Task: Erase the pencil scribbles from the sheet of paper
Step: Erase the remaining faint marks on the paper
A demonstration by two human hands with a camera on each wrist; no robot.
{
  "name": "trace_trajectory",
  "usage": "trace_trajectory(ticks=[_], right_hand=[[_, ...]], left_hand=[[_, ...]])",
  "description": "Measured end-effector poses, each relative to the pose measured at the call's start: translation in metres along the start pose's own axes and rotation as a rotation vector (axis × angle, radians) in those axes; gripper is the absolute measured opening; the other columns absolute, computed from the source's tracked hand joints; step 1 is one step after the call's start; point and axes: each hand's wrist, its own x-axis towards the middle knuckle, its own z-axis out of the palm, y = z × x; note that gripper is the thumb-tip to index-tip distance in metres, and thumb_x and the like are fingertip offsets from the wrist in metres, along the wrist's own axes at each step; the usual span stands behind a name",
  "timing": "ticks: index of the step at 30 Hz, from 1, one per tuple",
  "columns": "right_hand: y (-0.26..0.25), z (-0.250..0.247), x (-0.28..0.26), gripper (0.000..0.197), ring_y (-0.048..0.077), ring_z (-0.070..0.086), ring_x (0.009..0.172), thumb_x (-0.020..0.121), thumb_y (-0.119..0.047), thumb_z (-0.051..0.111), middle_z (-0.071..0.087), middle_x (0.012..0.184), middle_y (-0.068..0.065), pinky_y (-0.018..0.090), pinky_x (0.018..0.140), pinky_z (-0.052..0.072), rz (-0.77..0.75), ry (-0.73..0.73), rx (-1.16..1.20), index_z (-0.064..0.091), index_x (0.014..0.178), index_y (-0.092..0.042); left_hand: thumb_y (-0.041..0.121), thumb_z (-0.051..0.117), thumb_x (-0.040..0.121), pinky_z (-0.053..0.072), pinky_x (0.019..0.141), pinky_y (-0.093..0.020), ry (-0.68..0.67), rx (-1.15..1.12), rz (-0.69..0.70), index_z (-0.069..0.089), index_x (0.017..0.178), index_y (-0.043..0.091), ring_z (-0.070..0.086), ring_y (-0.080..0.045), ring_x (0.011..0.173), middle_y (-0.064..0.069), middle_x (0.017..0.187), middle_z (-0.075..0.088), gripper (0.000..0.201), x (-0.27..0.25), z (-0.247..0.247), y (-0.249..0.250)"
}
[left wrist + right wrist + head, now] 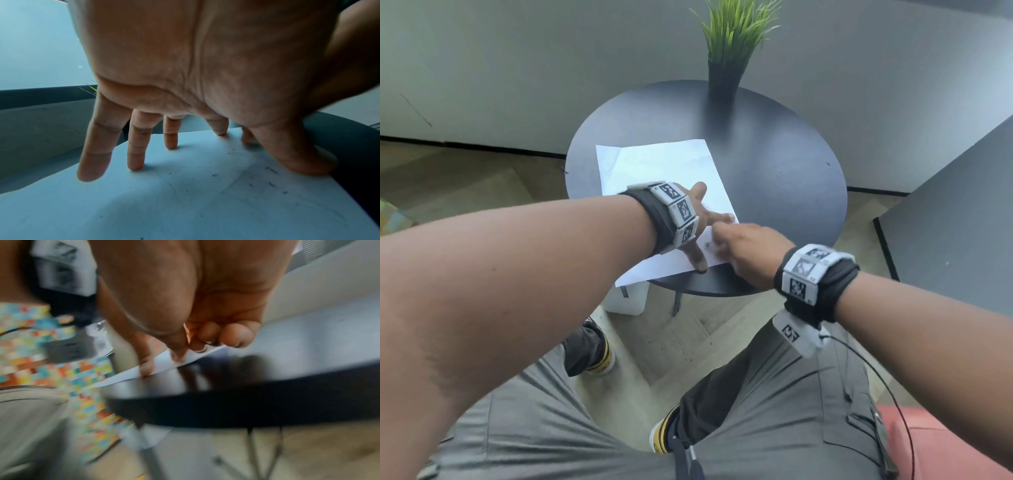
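A white sheet of paper lies at centre frame on a round black table, long axis running from lower left to upper right. The left hand presses it with spread, straight fingers. The right hand is blurred, fingers curled over faint scribbles; whatever it holds is hidden.

In front of me a round dark surface fills the frame's middle. At top centre a green grassy plant stands in its dark vase. A white container sits on the wooden floor beneath.
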Motion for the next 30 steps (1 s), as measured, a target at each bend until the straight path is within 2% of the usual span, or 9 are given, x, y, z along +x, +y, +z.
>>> trace_trajectory(ticks=[3,7,11,15,19,21,23,27,30], right_hand=[[0.012,-0.007,0.007,0.012,0.032,0.058,0.086,0.098,-0.032,0.041,0.061,0.101,0.006,0.040,0.072,0.049,0.111,0.091,0.039,0.043,0.106,-0.022],[-0.008,0.011,-0.009,0.005,0.032,0.059,0.083,0.095,-0.027,0.043,0.058,0.096,0.001,0.043,0.071,0.051,-0.031,-0.023,-0.022,0.038,0.098,-0.027],[0.020,-0.008,-0.005,0.015,0.032,0.055,0.082,0.102,-0.036,0.036,0.060,0.098,0.007,0.039,0.070,0.046,0.134,0.089,0.017,0.036,0.098,-0.022],[-0.005,0.014,-0.023,0.015,0.030,0.053,0.076,0.101,-0.031,0.039,0.048,0.082,-0.003,0.038,0.066,0.046,-0.029,0.047,-0.023,0.030,0.091,-0.025],[0.018,-0.003,-0.013,0.019,0.031,0.050,0.077,0.103,-0.037,0.033,0.054,0.091,0.006,0.039,0.067,0.042,0.138,0.087,0.015,0.032,0.094,-0.020],[0.008,0.007,-0.018,0.011,0.033,0.054,0.079,0.100,-0.029,0.037,0.053,0.088,0.003,0.036,0.064,0.041,0.064,0.089,-0.027,0.031,0.094,-0.023],[-0.005,0.017,-0.026,0.016,0.031,0.052,0.074,0.099,-0.027,0.039,0.047,0.080,-0.003,0.038,0.064,0.046,-0.034,0.040,-0.033,0.027,0.088,-0.025],[0.016,-0.003,-0.016,0.022,0.032,0.051,0.078,0.102,-0.037,0.032,0.051,0.086,0.002,0.041,0.070,0.045,0.167,0.064,0.070,0.032,0.092,-0.017],[-0.008,0.011,-0.025,0.011,0.030,0.049,0.074,0.099,-0.027,0.037,0.046,0.080,-0.003,0.038,0.065,0.044,0.021,0.045,0.003,0.030,0.091,-0.022]], left_hand=[[0.079,0.072,0.065,0.053,0.086,-0.054,0.002,-0.019,-0.009,0.012,0.148,0.063,0.054,-0.049,0.105,-0.011,0.124,0.029,0.104,-0.002,-0.002,0.002],[0.082,0.069,0.064,0.050,0.094,-0.055,0.011,-0.009,-0.026,0.005,0.150,0.062,0.051,-0.049,0.114,-0.011,0.136,0.027,0.109,0.001,0.002,0.001],[0.080,0.071,0.065,0.051,0.093,-0.055,0.003,-0.042,-0.028,0.006,0.152,0.061,0.050,-0.048,0.114,-0.011,0.134,0.028,0.110,0.001,0.002,0.002],[0.081,0.070,0.065,0.050,0.095,-0.054,0.011,-0.023,-0.038,0.005,0.151,0.062,0.050,-0.048,0.117,-0.011,0.140,0.026,0.110,0.001,0.002,0.002],[0.082,0.069,0.065,0.049,0.096,-0.056,-0.009,-0.041,-0.057,0.004,0.152,0.060,0.048,-0.050,0.118,-0.011,0.138,0.025,0.111,0.000,0.002,0.005],[0.082,0.070,0.064,0.049,0.097,-0.056,0.001,-0.042,-0.059,0.004,0.152,0.061,0.048,-0.050,0.119,-0.011,0.139,0.025,0.111,0.000,0.002,0.005],[0.082,0.070,0.064,0.049,0.097,-0.056,0.000,-0.040,-0.059,0.004,0.151,0.061,0.048,-0.049,0.120,-0.011,0.140,0.025,0.111,-0.001,0.002,0.004],[0.080,0.070,0.066,0.049,0.096,-0.055,-0.011,-0.053,-0.052,0.005,0.153,0.059,0.050,-0.049,0.116,-0.011,0.135,0.026,0.110,-0.002,0.001,0.005],[0.080,0.070,0.065,0.050,0.096,-0.055,0.006,-0.052,-0.050,0.006,0.152,0.059,0.050,-0.049,0.116,-0.011,0.136,0.027,0.110,-0.003,0.002,0.004]])
